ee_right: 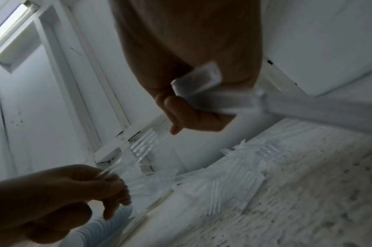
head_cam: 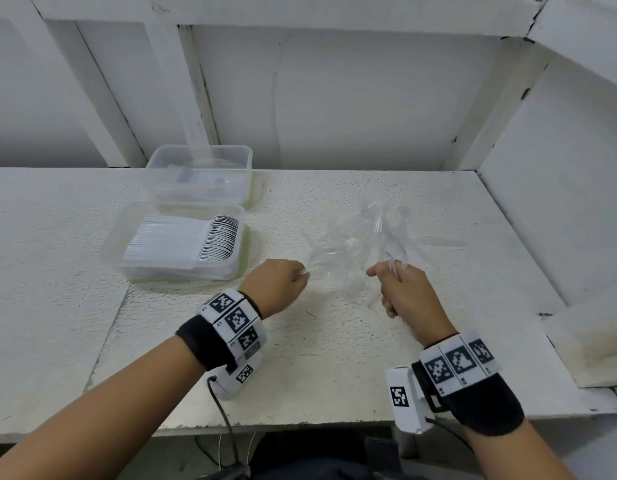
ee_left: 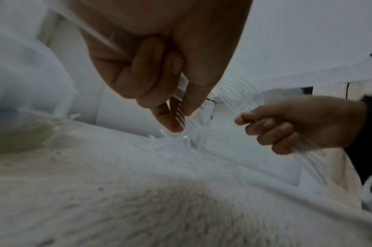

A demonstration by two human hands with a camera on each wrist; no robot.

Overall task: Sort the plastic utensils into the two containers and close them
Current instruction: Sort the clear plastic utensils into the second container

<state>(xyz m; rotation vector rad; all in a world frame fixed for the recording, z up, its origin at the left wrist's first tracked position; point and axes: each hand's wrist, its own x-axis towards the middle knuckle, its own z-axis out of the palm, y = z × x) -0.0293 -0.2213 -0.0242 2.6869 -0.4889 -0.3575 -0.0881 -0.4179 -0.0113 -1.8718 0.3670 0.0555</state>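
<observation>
The right hand (head_cam: 405,292) is clenched round a bundle of clear forks (ee_right: 204,93), handles stacked flush in the fist. The left hand (head_cam: 283,284) pinches a fork (ee_left: 182,120) by its tines at the near edge of the loose pile (head_cam: 362,233), mid-tabletop. To do this well, I'd lift each fork clear before pulling, since the tines look tangled, and lay it tines-matched into the bundle so it nests.

The tub (head_cam: 182,244) of spoons sits open toward the left edge, a second tub (head_cam: 199,171) behind it at the back edge.

Only the wrist views show tines plainly; from the head view the pile is a glassy blur.
</observation>
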